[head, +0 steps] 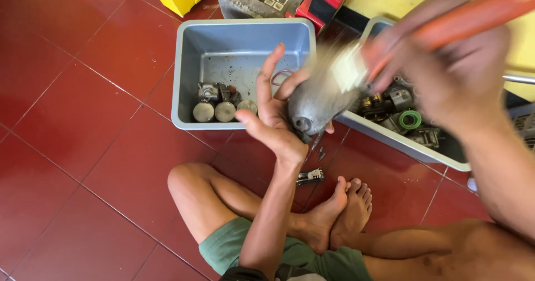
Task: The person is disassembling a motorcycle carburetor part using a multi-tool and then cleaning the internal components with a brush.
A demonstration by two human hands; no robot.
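Observation:
My left hand (271,111) cradles a grey metal engine part (315,103) from below, fingers spread upward, over the gap between two bins. My right hand (446,69), blurred by motion, grips a brush with an orange handle (473,14); its pale bristle head (348,70) lies against the top of the grey part. I sit cross-legged on red floor tiles, bare feet (340,211) under the hands.
A blue-grey plastic bin (186,74) holds three round pistons (224,111) and small metal parts. A second bin (390,136) at right holds carburettor pieces and a green ring (411,119). A small metal part (310,175) lies on the floor. Yellow and red boxes stand behind.

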